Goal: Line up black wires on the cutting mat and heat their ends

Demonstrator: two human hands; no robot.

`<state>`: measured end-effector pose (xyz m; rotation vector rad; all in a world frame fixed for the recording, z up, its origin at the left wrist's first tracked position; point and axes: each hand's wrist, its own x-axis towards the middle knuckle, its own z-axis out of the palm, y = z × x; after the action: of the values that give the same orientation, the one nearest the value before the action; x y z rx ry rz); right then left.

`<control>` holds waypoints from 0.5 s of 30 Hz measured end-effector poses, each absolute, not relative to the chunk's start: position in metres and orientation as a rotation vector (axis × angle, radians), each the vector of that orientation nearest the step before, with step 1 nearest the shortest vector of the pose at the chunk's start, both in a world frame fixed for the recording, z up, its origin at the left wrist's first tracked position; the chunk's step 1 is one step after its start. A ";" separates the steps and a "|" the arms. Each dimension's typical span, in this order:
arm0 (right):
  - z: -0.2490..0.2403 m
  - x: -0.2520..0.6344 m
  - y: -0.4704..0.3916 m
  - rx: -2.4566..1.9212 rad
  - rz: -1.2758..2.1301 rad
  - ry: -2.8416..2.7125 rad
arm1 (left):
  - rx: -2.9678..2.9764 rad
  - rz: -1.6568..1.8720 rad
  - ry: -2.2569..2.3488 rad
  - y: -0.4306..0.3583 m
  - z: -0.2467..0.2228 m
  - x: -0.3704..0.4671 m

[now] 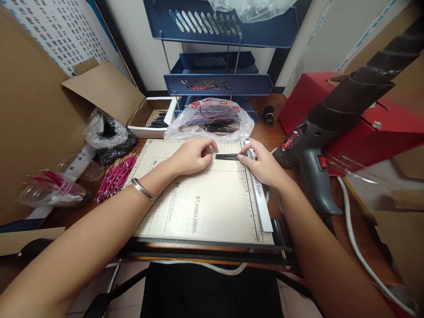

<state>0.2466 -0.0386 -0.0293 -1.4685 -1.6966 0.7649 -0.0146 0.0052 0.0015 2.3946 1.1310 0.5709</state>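
At the far left, one clear plastic cup lying on its side is seen, with pink sticks inside it. Just beside it, one loose pile of pink wires with gold tips is spread on the brown wooden table; they are too many to be counted. Behind the pile, one crinkly clear bag with dark stuff inside is found, and one open white cardboard box of thin black wires is placed next to it.

In the middle, one flat cream paper cutter board with printed grid lines is laid out. The left hand, with one silver bangle worn on its wrist, is rested on the board. Its fingers are curled low and pressed on the left end of one small bundle of thin black wires. The bundle lies flat near the top of the board, between the two hands. The right end is pinched by the bent fingers of the right hand, right at the white ruler edge.

Behind the hands, one clear plastic bag with red print and three stacked blue trays are seen. On the right, one grey heat gun is rested against one red box.
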 end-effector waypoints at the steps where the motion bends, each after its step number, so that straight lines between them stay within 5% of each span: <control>1: -0.030 0.247 -0.038 -1.465 0.759 -1.703 | 2.401 0.563 1.132 0.006 0.001 -0.015; 15: -0.032 0.247 -0.038 -1.431 0.704 -1.733 | 2.381 0.555 1.154 0.004 0.003 -0.011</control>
<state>0.2470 -0.0381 -0.0323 -1.4314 -1.7328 0.7041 -0.0109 0.0041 0.0027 2.3810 1.1539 0.5549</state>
